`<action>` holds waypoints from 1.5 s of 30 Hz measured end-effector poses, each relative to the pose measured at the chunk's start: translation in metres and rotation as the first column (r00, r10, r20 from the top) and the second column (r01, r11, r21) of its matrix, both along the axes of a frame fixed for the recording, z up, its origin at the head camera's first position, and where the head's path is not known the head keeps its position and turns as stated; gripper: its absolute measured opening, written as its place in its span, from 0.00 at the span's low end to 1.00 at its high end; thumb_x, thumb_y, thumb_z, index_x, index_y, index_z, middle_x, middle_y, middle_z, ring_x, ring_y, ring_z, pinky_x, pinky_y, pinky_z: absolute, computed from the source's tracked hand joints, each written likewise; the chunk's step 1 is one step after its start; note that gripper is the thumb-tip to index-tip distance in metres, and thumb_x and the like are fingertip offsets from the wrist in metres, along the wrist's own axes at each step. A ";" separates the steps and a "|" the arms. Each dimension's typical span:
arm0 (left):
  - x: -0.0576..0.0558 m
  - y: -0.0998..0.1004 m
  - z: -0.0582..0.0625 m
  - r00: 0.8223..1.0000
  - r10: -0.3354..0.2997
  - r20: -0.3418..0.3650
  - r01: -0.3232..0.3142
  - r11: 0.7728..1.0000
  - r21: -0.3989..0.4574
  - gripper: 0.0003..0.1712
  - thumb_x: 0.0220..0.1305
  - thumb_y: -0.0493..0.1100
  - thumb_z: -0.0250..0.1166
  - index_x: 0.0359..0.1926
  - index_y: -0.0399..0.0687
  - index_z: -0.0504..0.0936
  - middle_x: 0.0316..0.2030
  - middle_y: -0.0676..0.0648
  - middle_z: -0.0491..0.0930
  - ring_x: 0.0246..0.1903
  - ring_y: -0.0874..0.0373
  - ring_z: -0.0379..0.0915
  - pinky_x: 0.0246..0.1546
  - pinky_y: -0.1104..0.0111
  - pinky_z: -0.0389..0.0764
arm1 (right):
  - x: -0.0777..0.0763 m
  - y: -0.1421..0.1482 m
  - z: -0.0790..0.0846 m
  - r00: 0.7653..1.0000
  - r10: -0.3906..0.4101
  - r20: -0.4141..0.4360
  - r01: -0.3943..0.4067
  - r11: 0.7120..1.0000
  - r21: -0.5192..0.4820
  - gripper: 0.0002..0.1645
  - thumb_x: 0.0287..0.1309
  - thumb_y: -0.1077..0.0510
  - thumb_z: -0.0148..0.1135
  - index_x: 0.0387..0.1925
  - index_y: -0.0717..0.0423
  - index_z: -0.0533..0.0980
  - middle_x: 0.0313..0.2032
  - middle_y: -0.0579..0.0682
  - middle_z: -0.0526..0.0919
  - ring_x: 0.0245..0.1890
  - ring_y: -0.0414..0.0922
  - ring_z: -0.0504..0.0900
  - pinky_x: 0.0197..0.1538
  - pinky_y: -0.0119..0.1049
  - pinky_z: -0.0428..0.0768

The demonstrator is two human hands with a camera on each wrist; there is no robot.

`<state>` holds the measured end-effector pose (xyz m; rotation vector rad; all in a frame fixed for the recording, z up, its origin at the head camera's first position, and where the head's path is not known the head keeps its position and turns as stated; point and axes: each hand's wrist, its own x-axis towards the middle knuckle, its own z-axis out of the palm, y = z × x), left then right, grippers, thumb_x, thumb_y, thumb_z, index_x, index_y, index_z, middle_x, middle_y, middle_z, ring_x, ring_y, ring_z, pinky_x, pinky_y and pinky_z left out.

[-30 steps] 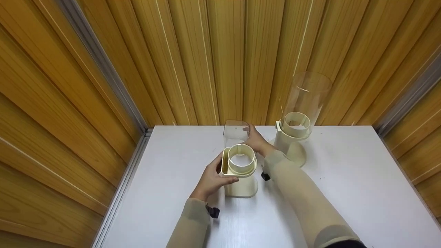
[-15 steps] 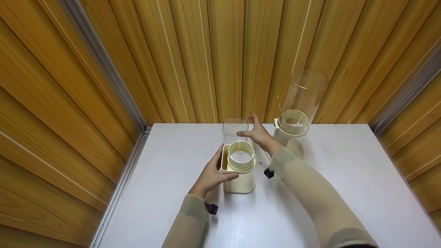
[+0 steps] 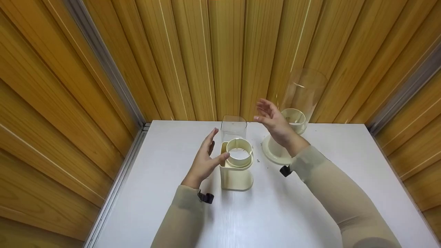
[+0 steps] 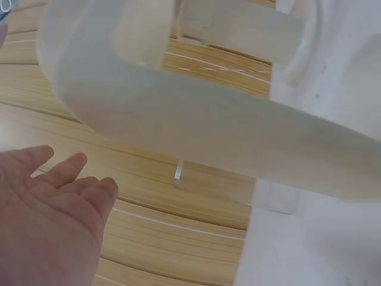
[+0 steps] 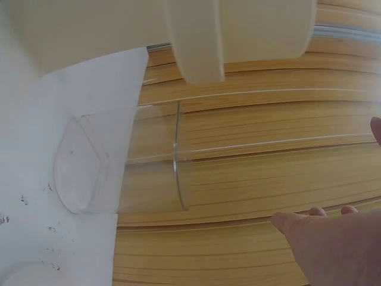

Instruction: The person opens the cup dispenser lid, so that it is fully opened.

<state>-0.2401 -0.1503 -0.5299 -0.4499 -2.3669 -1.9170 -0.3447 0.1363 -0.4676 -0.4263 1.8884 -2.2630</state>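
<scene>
A cream plastic stand (image 3: 237,179) with a round collar (image 3: 239,162) on top stands upright on the white table. My left hand (image 3: 201,163) is beside its left side with straight fingers; the thumb overlaps the collar in the head view. In the left wrist view a gap shows between that hand (image 4: 56,217) and the cream body (image 4: 208,119). Behind the stand is a clear container (image 3: 234,125), also seen in the right wrist view. My right hand (image 3: 277,125) hovers, fingers loosely bent, holding nothing, in front of a second cream stand (image 3: 275,156), partly hiding it.
A tall clear cylinder (image 3: 306,86) stands upright around the collar of the second stand. Small dark specks lie on the white table (image 3: 165,155) between the stands. Wood-patterned walls (image 3: 227,58) rise behind and on both sides.
My right hand has left the clear container and moved right and up. My left hand has let go of the near stand and drawn slightly left, its fingers straightening.
</scene>
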 end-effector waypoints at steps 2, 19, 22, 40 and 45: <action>0.001 0.002 0.010 0.999 0.033 -0.025 -0.032 0.999 0.009 0.63 0.69 0.57 0.81 0.92 0.48 0.54 0.91 0.44 0.56 0.93 0.44 0.45 0.94 0.52 0.52 | 0.009 0.008 0.010 1.000 0.003 -0.010 -0.003 1.000 -0.007 0.48 0.75 0.73 0.59 0.88 0.62 0.51 0.85 0.59 0.59 0.92 0.58 0.51 0.92 0.49 0.61; 0.035 0.060 0.093 0.982 0.097 -0.161 -0.065 0.979 0.191 0.40 0.75 0.42 0.72 0.81 0.36 0.68 0.77 0.36 0.75 0.81 0.40 0.70 0.85 0.54 0.74 | 0.082 0.082 0.051 0.983 -0.117 -0.145 0.109 0.992 -0.060 0.40 0.72 0.78 0.58 0.80 0.56 0.63 0.75 0.52 0.74 0.74 0.51 0.75 0.71 0.36 0.87; 0.036 0.071 0.101 0.983 0.062 -0.172 -0.029 0.981 0.191 0.39 0.75 0.42 0.71 0.81 0.37 0.69 0.76 0.37 0.75 0.80 0.40 0.71 0.84 0.57 0.76 | 0.089 0.093 0.051 0.975 -0.150 -0.167 0.138 0.987 -0.080 0.40 0.72 0.79 0.58 0.80 0.57 0.63 0.73 0.51 0.76 0.72 0.50 0.77 0.70 0.37 0.88; -0.009 0.132 0.126 0.990 -0.097 -0.105 0.118 0.968 0.222 0.33 0.81 0.42 0.69 0.79 0.37 0.72 0.75 0.37 0.76 0.75 0.46 0.78 0.81 0.55 0.80 | 0.080 0.121 0.062 0.887 -0.413 -0.208 0.354 0.896 -0.268 0.26 0.76 0.73 0.63 0.69 0.57 0.71 0.64 0.56 0.79 0.63 0.49 0.81 0.62 0.34 0.88; -0.037 0.147 0.126 0.993 -0.100 -0.056 0.109 0.979 0.171 0.32 0.82 0.42 0.68 0.80 0.38 0.71 0.76 0.37 0.75 0.76 0.45 0.77 0.80 0.61 0.80 | 0.056 0.130 0.050 0.860 -0.477 -0.179 0.442 0.873 -0.206 0.27 0.76 0.67 0.70 0.70 0.52 0.73 0.64 0.51 0.77 0.66 0.47 0.77 0.66 0.29 0.85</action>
